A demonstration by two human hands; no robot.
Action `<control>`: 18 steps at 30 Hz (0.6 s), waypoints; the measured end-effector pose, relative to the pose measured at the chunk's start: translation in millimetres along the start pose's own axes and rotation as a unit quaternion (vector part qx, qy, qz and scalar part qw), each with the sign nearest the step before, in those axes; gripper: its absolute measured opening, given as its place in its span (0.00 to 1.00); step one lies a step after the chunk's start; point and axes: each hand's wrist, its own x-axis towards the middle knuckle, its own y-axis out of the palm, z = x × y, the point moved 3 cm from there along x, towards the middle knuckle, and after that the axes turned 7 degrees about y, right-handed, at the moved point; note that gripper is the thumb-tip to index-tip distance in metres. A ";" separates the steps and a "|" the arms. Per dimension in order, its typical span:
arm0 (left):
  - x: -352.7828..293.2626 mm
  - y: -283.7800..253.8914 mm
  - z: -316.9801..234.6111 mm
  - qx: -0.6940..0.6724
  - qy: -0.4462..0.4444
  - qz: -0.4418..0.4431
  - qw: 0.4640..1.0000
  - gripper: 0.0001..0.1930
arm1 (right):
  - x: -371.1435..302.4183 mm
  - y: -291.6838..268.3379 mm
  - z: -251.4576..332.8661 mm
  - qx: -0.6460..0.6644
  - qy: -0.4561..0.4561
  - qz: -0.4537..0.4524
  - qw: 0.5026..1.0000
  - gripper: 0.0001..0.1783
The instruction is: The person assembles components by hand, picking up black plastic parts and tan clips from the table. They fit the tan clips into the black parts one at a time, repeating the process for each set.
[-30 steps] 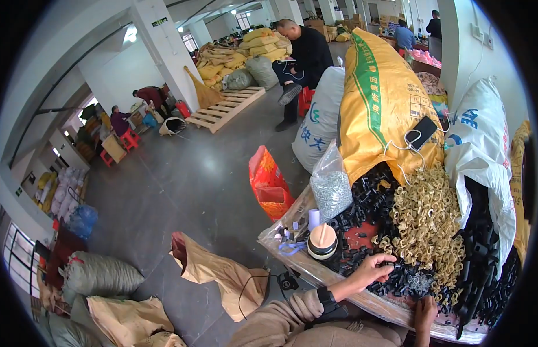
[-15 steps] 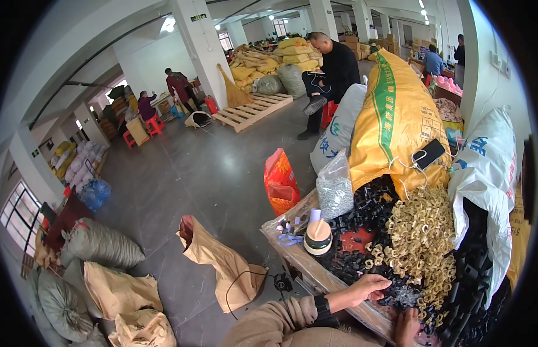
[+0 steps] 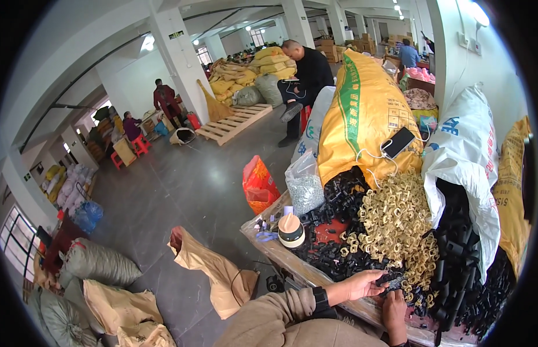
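My left hand (image 3: pixel 361 285), with a black band at its wrist, is over the table's near edge. Its thumb and fingers pinch a small black plastic part (image 3: pixel 389 278). Just below it, my right hand (image 3: pixel 394 314) has its fingers bent together near the same part; what they hold, if anything, is too small to make out. Beyond the hands lies a heap of tan ring-shaped plastic pieces (image 3: pixel 396 222). Small silvery pieces lie close to the fingertips, partly hidden. Loose black plastic parts (image 3: pixel 332 257) spread to the left, and longer black tubes (image 3: pixel 452 272) are piled at the right.
A large yellow woven sack (image 3: pixel 361 115) and a white sack (image 3: pixel 463 156) spill black parts onto the table. A phone (image 3: pixel 398 142) rests on the yellow sack. A clear bag of screws (image 3: pixel 304 188) and a lidded jar (image 3: pixel 291 231) stand left. A paper sack (image 3: pixel 214 272) stands on the floor.
My view has shifted so the table sits further left. The small black part now shows in my left fingers, and my right hand has come up closer to it.
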 end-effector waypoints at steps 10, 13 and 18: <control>-16.2 -24.0 3.7 0.003 0.023 0.036 0.999 0.10 | -1.7 -2.0 6.9 -0.003 -0.003 0.003 1.000 0.06; -22.7 -30.0 3.1 -0.042 0.002 -0.026 0.999 0.12 | -1.7 -12.6 13.5 0.004 -0.001 -0.008 1.000 0.07; -26.2 -30.9 -1.9 -0.064 -0.020 -0.038 0.997 0.13 | -13.2 -7.2 -3.0 -0.026 0.043 0.024 0.998 0.08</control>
